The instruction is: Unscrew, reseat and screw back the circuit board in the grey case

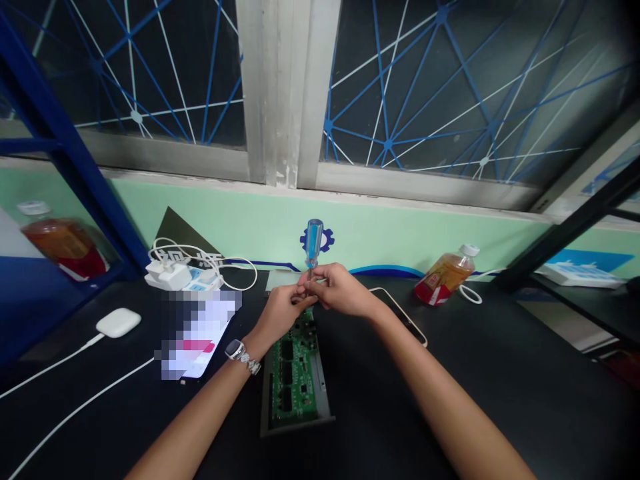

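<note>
A screwdriver (314,241) with a clear blue handle stands nearly upright, handle up, over the far end of a green circuit board (303,373). The board lies in a long grey metal tray (324,400) on the black table. My right hand (337,291) is closed, its fingertips around the screwdriver's shaft just below the handle. Close against it, my left hand (283,312) has its fingers pinched together at the lower shaft. What the left fingertips hold is hidden, as is the screwdriver's tip. A watch and a bracelet are on my left wrist.
Left of the tray lie a lit phone (213,340), a white charging case (119,323) with a cable, and a power strip (203,280) with plugs. To the right are another phone (403,317) and a drink bottle (445,275). The wall and windows close off the back.
</note>
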The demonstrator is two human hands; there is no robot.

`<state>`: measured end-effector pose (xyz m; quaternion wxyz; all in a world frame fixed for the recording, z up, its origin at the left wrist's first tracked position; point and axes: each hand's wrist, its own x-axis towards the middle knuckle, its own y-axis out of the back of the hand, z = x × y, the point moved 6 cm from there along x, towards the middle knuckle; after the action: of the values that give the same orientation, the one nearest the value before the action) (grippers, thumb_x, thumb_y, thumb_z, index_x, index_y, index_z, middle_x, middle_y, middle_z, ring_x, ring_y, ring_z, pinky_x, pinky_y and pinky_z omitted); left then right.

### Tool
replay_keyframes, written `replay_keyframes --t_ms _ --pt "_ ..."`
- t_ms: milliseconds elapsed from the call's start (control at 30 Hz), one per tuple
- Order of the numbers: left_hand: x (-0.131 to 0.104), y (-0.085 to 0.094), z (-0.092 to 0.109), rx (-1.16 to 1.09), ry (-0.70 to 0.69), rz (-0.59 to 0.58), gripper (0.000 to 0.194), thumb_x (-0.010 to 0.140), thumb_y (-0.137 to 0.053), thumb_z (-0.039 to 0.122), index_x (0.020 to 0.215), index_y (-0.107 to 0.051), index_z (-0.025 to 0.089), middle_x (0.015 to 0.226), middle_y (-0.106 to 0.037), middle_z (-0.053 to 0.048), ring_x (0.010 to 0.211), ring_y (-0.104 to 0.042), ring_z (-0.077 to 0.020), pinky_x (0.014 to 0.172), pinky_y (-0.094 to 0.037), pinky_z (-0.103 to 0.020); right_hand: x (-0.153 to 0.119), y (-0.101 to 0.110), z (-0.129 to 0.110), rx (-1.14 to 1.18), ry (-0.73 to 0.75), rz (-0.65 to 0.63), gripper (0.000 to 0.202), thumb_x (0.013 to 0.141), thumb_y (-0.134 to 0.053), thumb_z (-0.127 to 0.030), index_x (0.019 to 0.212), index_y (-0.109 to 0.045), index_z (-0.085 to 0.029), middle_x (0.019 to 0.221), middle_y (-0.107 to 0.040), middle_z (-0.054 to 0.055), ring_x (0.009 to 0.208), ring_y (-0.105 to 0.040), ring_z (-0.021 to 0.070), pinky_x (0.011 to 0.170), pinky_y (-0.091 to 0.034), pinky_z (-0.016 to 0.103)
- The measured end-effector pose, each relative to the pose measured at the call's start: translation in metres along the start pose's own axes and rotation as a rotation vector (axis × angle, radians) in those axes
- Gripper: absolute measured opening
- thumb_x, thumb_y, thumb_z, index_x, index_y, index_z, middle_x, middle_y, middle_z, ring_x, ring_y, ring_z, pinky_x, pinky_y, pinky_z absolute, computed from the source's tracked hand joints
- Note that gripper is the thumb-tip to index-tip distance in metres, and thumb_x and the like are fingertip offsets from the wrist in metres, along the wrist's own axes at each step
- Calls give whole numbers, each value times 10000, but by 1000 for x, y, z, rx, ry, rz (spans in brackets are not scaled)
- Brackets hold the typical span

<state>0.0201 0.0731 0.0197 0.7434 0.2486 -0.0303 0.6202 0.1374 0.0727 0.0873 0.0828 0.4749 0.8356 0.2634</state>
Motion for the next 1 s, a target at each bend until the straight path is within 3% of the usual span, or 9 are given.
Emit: replay_keyframes --t_ms 200,333,433,533,733,900,1000 --pt "0 -1 -2 -9 22 -11 243 821 -697 347 739 -703 118 695 -729 -24 678 -684 -199 578 -496 -246 -1 -3 -3 69 14 -66 188 910 -502 -205 988 -661 -142 880 -708 57 464 -501 59 450 -423 189" --pt "-4 -3 -1 -179 29 -147 200 857 -667 310 913 -718 125 880 -766 -71 857 -722 -229 763 -559 -312 0 -4 -3 112 31 -85 191 899 -502 -187 998 -658 -137 839 -683 42 482 -494 61 456 -412 188" --pt "-7 2 0 -211 36 -186 198 877 -647 288 958 -719 123 941 -768 -94 935 -721 -242 839 -557 -344 0 -6 -4 172 31 -107 199 886 -503 -169 1012 -653 -140 778 -659 19 490 -486 67 468 -405 193" --pt "-8 6 1 -183 23 -183 180 889 -630 269 930 -732 127 944 -772 -88 926 -722 -231 847 -555 -336 0 -7 -3 202 7 -94 194 873 -540 -190 1041 -627 -152 772 -654 8 501 -495 73 472 -398 195" --pt "-8 9 4 -124 3 -127 189 885 -640 276 964 -751 145 963 -776 -82 921 -723 -230 867 -549 -342 1 8 2 19 12 96 217 792 -713 -305 923 -609 -167 719 -636 -8 488 -545 89 442 -384 197" --pt "-6 8 6 -100 -11 -87 173 876 -653 284 913 -742 140 878 -774 -77 842 -723 -216 824 -555 -331 2 6 5 51 4 44 222 817 -694 -362 787 -605 -161 722 -657 13 528 -642 126 470 -452 212" --pt "-5 7 6 -84 -18 -77 148 877 -647 265 905 -727 144 866 -773 -70 808 -720 -203 780 -551 -307 1 5 2 57 9 27 191 852 -652 -342 803 -610 -163 745 -663 14 526 -644 118 478 -462 210"
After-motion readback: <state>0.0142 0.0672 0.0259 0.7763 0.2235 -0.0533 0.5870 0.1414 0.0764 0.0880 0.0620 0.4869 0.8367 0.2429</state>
